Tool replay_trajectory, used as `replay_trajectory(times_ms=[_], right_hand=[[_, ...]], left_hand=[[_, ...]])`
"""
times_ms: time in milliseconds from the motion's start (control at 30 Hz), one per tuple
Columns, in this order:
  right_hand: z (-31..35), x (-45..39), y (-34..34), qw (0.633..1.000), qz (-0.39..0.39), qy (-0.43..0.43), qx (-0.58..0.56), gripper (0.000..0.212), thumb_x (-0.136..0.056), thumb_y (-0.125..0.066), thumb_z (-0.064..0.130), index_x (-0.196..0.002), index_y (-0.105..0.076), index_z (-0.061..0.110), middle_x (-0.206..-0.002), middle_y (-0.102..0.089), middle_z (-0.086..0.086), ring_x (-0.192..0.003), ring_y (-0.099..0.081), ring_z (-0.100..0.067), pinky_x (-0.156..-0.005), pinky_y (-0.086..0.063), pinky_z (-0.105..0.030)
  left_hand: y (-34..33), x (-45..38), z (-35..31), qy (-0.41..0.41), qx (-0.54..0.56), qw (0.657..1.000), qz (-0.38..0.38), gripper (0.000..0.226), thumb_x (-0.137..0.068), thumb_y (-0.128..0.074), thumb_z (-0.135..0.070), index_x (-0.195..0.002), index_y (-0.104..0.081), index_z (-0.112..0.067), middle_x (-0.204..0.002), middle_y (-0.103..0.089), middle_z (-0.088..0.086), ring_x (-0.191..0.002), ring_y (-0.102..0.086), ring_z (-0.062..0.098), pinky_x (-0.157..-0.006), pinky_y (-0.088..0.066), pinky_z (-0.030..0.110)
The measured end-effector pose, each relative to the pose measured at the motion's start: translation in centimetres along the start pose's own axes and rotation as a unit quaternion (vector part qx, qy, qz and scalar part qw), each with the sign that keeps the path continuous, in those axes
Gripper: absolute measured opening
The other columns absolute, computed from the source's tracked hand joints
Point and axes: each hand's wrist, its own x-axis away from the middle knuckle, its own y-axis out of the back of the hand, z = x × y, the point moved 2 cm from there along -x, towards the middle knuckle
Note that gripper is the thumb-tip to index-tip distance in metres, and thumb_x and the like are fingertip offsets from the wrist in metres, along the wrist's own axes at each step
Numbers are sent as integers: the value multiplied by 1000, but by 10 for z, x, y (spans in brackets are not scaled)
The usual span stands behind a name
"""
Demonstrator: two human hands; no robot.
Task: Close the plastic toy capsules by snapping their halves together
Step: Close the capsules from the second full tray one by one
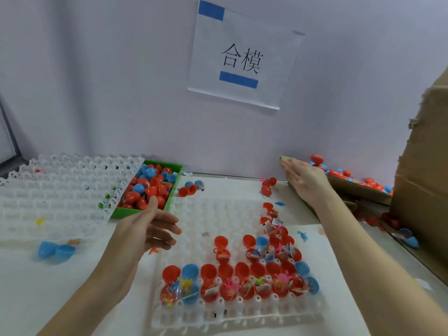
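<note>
From the head camera, a white table [60, 287] stands against a pale wall [109, 81]. On the wall hangs a white paper sign [244, 54] with two blue tape strips and the big black writing "合模". A clear plastic tray [218, 214] with many little cups lies on the table in front of the person. Open red and blue toy capsules [240, 280] sit in its near rows, with small toys inside. More clear trays [60, 190] are stacked at the left, next to a green bin [150, 187] full of red and blue shells. A brown cardboard box [421, 190] stands at the right. The left hand [148, 229] floats over the tray with loose fingers and holds nothing. The right hand [305, 180] is stretched flat near the box, blurry, holding nothing.
</note>
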Motion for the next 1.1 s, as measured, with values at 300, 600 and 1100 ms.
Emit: replay_trajectory(times_ms=[300, 600, 1100], right_hand=[[-63, -11, 4, 753, 75, 73, 649, 23, -99, -66, 15, -121, -74, 11, -119, -72, -12, -91, -64, -16, -93, -58, -30], [-49, -19, -3, 731, 58, 96, 673, 21, -97, -69, 16, -113, -77, 6, -100, -74, -10, -81, -65, -18, -75, -55, -28], [-88, 140, -84, 887, 143, 93, 430, 11, -94, -67, 26, -85, -73, 27, -77, -72, 12, -73, -67, -3, -51, -43, -6]], left_hand=[[1, 0, 1, -6, 3, 1000, 10, 58, -97, -50, -55, -79, -80, -8, -85, -75, 23, -67, -71, 31, -69, -55, 40], [-4, 3, -1, 8, -10, 1000, 22, 53, -97, -54, -50, -78, -78, -7, -83, -75, 20, -66, -70, 27, -63, -56, 33], [-24, 21, 5, -145, -255, 951, 98, 33, -80, -90, -21, -99, -66, -33, -104, -69, -15, -98, -71, 5, -82, -58, 18]])
